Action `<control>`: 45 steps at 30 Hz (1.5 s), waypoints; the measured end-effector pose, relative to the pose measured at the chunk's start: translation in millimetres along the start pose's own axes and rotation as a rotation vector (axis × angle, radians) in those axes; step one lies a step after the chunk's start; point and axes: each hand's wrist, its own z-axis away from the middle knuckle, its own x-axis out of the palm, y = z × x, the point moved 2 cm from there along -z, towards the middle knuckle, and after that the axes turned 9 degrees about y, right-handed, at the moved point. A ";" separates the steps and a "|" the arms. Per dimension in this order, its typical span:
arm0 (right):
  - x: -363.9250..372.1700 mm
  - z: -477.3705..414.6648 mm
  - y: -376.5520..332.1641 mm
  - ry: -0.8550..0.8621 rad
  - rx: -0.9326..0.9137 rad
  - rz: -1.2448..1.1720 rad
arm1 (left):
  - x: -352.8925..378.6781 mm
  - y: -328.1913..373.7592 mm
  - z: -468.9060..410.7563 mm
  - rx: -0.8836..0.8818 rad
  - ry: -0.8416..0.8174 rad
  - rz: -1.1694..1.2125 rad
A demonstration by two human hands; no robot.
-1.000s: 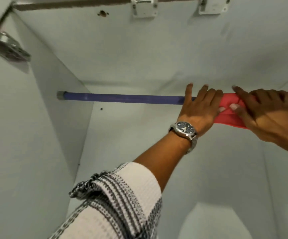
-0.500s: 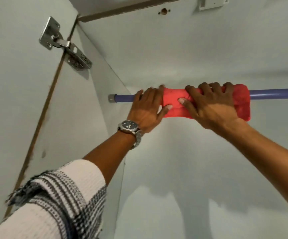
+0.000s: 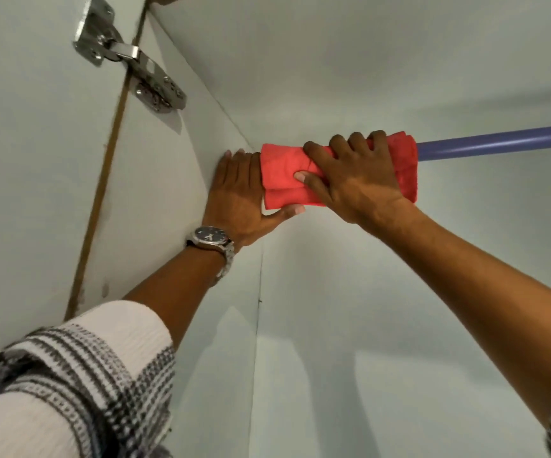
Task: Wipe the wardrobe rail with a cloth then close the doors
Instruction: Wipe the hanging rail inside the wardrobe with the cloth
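gripping the red cloth [image 3: 300, 180] wrapped around the blue wardrobe rail [image 3: 498, 143], the right hand [image 3: 353, 180] sits just right of frame centre, at about 1 o'clock from the middle. its 4 fingers curl over the top of the cloth and the thumb presses in from below, so the hand is clamped on cloth and rail together. the cloth covers the rail's left end, reaching almost to the side panel [image 3: 175, 180]; bare rail runs out from under it toward 3 o'clock and off the frame edge.

the left hand [image 3: 241, 193] lies at 9 o'clock of the cloth, touching its left edge. its fingers are stretched out and close together, pointing up toward 12 o'clock against the side panel, with the thumb spread away under the cloth's lower edge (whether it grips anything i cannot tell). a silver wristwatch [image 3: 211, 238] with a dark dial sits on that wrist, and a white sleeve [image 3: 79, 378] with black check bands fills the 7 o'clock corner.

at 11 o'clock, a metal hinge [image 3: 128, 57] joins the open door [image 3: 19, 160] to the side panel.
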 end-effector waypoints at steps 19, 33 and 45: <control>-97.2 149.7 392.4 -0.244 0.218 0.169 | -39.3 357.6 -125.1 0.183 0.153 0.231; -70.1 101.3 361.6 -0.432 0.409 0.156 | -16.4 252.9 -105.2 0.220 0.180 0.236; -18.4 -6.9 110.1 -0.241 0.026 -0.051 | 9.5 40.9 -27.8 -0.039 0.022 0.058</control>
